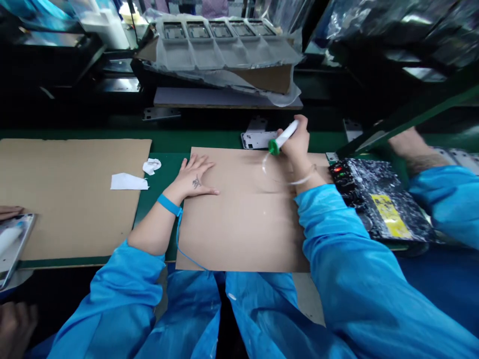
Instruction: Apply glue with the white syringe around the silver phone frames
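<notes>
My left hand (195, 178) lies with fingers spread on the left part of a brown cardboard sheet (232, 224), and it holds nothing. A blue wrist strap (169, 204) with a thin cord is round that wrist. Above the sheet's far right part, my right hand (297, 144) is closed round a white syringe-like tube (289, 133) with a green end (274, 147). A thin, clear hose curves below this hand and is blurred. Just beyond the tube lies a silver metal plate (258, 140) with cut-outs, partly behind it.
A divided tray (220, 52) of flat parts stands at the back. Right of the sheet is a black-and-white speckled box (389, 199) with lit digits. Other people's hands show at both sides. White scraps (129, 182) lie on another cardboard sheet (75, 214) at left.
</notes>
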`<state>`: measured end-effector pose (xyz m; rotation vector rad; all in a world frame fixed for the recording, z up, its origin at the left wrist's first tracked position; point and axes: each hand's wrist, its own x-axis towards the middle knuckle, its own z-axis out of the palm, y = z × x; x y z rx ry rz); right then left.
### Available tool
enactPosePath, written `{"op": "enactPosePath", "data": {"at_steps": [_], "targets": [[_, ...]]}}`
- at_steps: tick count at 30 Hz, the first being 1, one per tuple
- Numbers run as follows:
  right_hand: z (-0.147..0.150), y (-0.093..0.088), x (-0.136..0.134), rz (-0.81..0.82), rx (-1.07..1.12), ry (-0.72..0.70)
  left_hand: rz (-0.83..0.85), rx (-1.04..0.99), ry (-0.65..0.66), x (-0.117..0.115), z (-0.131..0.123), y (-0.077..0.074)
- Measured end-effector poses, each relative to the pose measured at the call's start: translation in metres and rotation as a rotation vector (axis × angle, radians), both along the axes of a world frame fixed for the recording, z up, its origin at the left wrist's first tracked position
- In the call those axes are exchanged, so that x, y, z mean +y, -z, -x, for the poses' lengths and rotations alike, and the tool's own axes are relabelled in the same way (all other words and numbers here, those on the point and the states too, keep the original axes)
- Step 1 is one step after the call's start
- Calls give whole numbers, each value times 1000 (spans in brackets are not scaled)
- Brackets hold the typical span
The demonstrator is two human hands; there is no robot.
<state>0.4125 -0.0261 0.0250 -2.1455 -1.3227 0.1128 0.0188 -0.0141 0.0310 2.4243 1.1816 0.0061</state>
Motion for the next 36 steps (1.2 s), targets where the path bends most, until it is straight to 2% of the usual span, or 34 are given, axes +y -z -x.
{"op": "enactPosePath", "data": {"at_steps": [3, 5, 11, 14, 18, 20, 23, 26, 28, 30, 33, 36], "targets": [[-28, -4, 13, 91, -62, -363, 8, 1, 11, -1, 0, 3], [-47, -4, 25, 173, -100, -512, 14, -10, 24, -1, 0, 5], [-75, 4, 47, 250, -101, -446, 31, -35, 16, -2, 1, 7], [-81, 2, 43, 225, -96, -445, 30, -36, 22, -3, 1, 6], [-85, -14, 23, 141, -123, -458, 30, -35, 24, -3, 2, 6], [-75, -24, 3, 85, -152, -450, 31, -37, 16, -3, 2, 5], [-36, -35, -39, 86, -195, -365, 19, -55, -1, -6, 0, 4], [17, -33, -80, 206, -162, -276, -36, -111, -43, -12, -5, 4], [45, -26, -97, 242, -38, -301, -85, -160, -78, -17, -10, 6], [62, -19, -104, 271, 112, -365, -116, -184, -96, -21, -13, 9], [70, -13, -104, 311, 264, -488, -122, -170, -86, -23, -15, 14], [72, -10, -95, 250, 399, -669, -111, -159, -69, -21, -12, 14]]}}
